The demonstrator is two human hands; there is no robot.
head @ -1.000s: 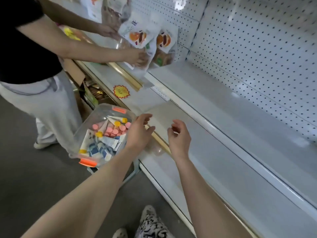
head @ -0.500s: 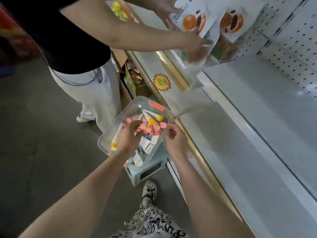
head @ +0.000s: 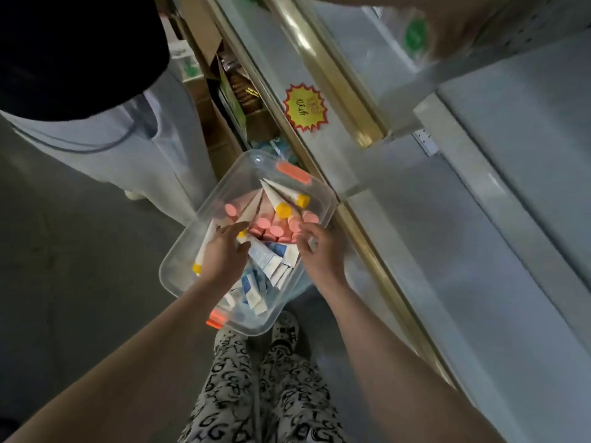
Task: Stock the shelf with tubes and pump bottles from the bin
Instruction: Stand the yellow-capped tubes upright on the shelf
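Tubes (head: 275, 190) crowd the clear bin (head: 183, 251) beneath both hands; left hand (head: 224, 254) lies straight-fingered on them, right hand (head: 320, 251) curls among pink caps (head: 264, 223), grip unclear. Gold rail (head: 372, 260) runs between right hand and shelf (head: 454, 282); another person's legs (head: 112, 155) stand beyond the left hand

Head-worn view, steeply down, close over bin (head: 188, 239)

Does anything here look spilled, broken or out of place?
Nothing is spilled or broken. The tubes in the bin lie jumbled, pointing every way, but all inside it. The sticker, a yellow starburst, lies askew on the shelf, which looks slightly odd.
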